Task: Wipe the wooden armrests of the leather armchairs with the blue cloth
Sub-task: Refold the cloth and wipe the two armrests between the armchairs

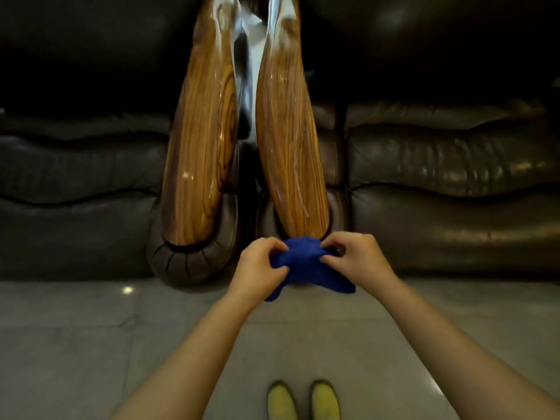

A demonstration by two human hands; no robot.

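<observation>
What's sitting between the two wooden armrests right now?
Head view: nothing rests between the left armrest and right armrest, only a narrow gap with a pale glossy surface showing through. The blue cloth is held in both hands at the right armrest's near end.

Blue cloth [306, 265]: between left hand [261, 262] and right hand [353, 257], pinched by both, draped over the near end of the right glossy wooden armrest [288, 153].
Left glossy wooden armrest [201, 147]: beyond and left of the left hand, beside the right armrest, narrow gap between.
Dark leather armchair seats [448, 165]: one beyond each hand, outward of the armrests.
Grey tiled floor [75, 344]: under the forearms.
Pair of yellow shoes [303, 401]: on floor, nearer than both hands, between the forearms.
</observation>
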